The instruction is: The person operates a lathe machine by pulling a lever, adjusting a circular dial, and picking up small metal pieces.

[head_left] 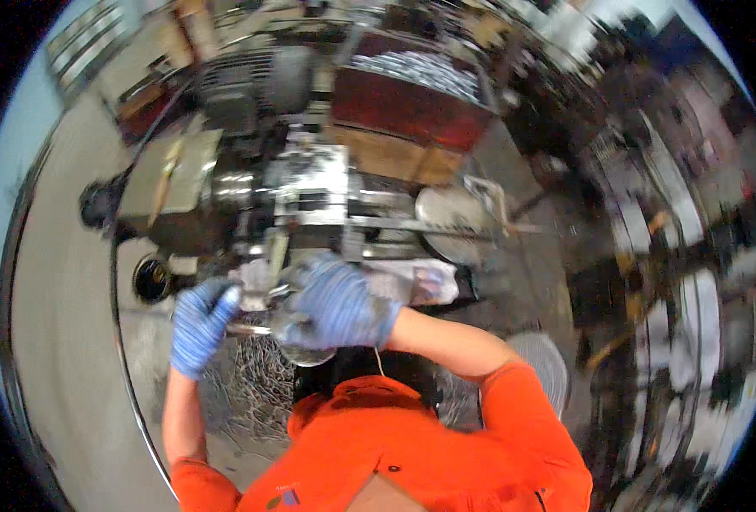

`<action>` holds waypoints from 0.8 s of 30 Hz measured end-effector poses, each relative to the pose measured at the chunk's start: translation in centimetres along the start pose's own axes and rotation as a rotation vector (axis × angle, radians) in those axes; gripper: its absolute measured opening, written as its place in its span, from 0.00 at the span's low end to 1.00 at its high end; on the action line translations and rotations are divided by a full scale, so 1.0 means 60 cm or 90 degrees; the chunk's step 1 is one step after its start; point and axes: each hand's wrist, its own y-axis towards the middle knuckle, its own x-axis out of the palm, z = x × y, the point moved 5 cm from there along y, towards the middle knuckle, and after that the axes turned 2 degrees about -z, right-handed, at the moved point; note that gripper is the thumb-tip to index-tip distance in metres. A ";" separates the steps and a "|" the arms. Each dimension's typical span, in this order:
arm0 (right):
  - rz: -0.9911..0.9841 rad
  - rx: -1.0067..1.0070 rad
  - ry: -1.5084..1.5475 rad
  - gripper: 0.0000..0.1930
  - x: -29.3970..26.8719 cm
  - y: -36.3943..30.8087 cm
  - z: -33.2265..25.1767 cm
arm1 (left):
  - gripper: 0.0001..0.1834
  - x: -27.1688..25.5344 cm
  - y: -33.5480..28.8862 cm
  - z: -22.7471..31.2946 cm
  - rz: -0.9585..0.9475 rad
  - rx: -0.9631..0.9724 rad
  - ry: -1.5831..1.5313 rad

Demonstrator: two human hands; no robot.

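Observation:
My left hand [203,324], in a blue-and-white striped glove, is closed around a short shiny metal rod [248,329] at the front of a lathe [173,183]. The rod juts out from its right side. Close by, my right hand [335,303], in a matching glove, has its fingers curled beside a small shiny metal part [281,293]. Motion blur and the hand's own back hide what those fingers grip. Just beyond both hands lies the lathe's bright metal slide [314,183], with a pale cloth [416,280] at its near right.
A red bin [404,107] of shiny metal pieces stands behind the lathe, near a grey motor [254,81]. Curly metal shavings [258,375] lie below my hands. A round grey lid-like thing [538,367] is at my right; blurred shelving and goods fill the far right.

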 end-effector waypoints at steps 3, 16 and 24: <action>-0.003 0.037 0.007 0.17 -0.020 0.060 0.036 | 0.14 -0.148 -0.068 -0.055 0.239 0.016 0.293; -0.155 0.257 -0.039 0.29 0.079 0.228 0.224 | 0.22 -0.249 -0.340 -0.319 0.296 -0.430 0.136; -0.195 0.243 0.083 0.25 0.084 0.247 0.203 | 0.23 -0.257 -0.366 -0.335 0.316 -0.420 0.445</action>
